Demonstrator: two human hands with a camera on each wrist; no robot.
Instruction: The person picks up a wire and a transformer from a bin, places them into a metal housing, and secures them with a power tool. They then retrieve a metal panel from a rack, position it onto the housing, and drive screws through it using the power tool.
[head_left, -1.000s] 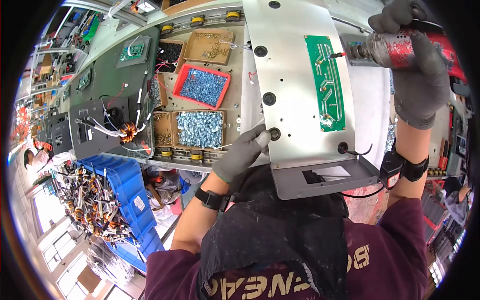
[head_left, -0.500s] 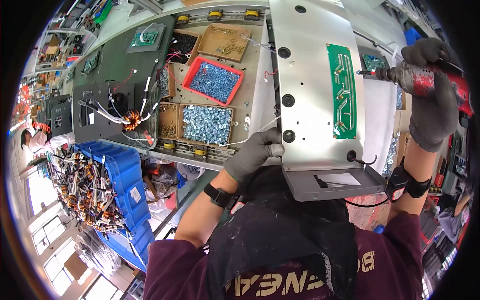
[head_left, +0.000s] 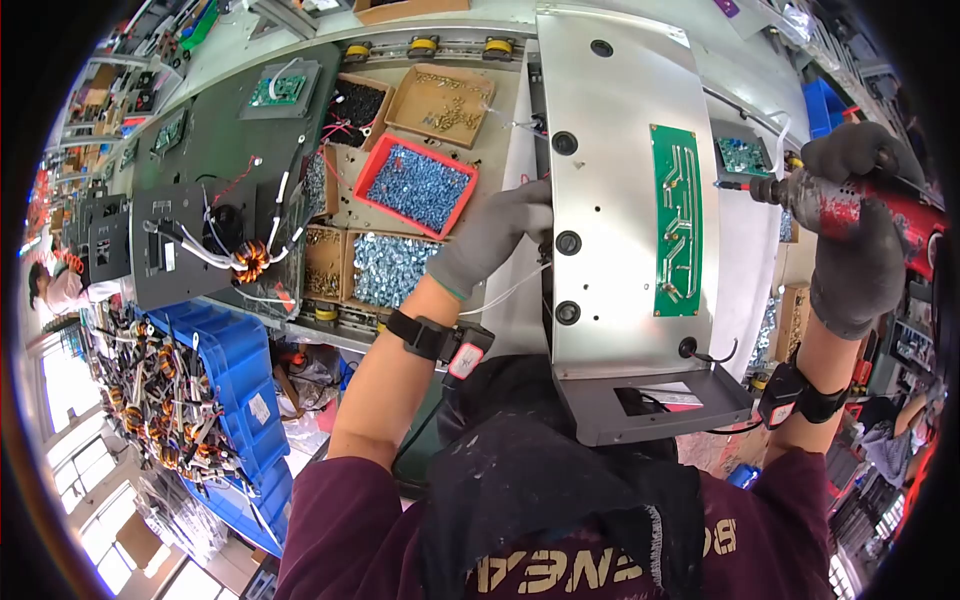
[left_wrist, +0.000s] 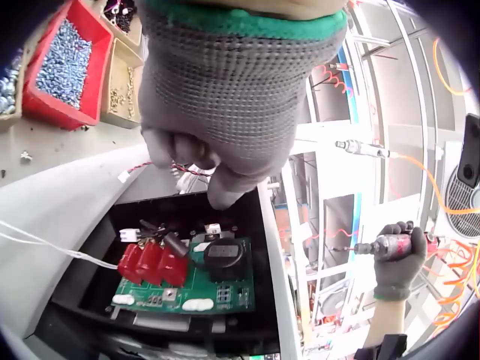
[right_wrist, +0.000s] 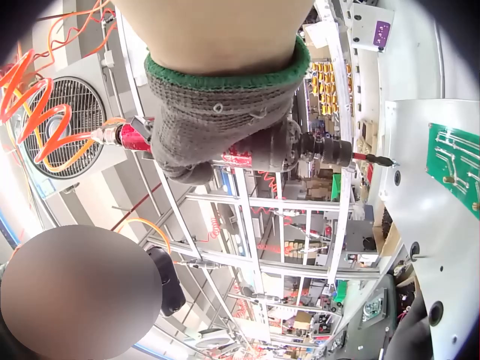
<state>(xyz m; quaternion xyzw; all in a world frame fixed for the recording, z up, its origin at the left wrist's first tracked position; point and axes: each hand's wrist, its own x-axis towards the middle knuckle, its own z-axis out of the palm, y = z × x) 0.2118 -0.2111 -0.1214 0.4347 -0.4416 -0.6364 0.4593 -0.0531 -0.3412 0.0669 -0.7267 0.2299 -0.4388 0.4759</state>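
Note:
My gloved left hand [head_left: 488, 238] holds the left edge of a silvery metal case [head_left: 620, 110] with curled fingers. In the left wrist view the fingertips overlap the rim of the case's black interior [left_wrist: 127, 214], where a green circuit board [left_wrist: 240, 296] carries red blocks [left_wrist: 154, 262]. White wires [left_wrist: 45, 244] run out from it. My gloved right hand [head_left: 858, 275] grips a worn red air screwdriver [head_left: 830, 205], its bit apart from the case and pointing left. A long green circuit board [head_left: 677, 220] lies on the case's upper face, beside black round grommets [head_left: 567, 243].
Left of the case are a red tray of screws [head_left: 468, 205], cardboard boxes of hardware [head_left: 440, 135] and a dark panel with a wound coil [head_left: 250, 260]. A blue crate [head_left: 260, 370] of cabled coils stands lower left. Another circuit board [head_left: 742, 155] lies beyond the case's right side.
My left hand has moved up along the case's left edge, its thumb no longer showing on the face. The screwdriver has drawn back rightward from the long green board, still in my right hand.

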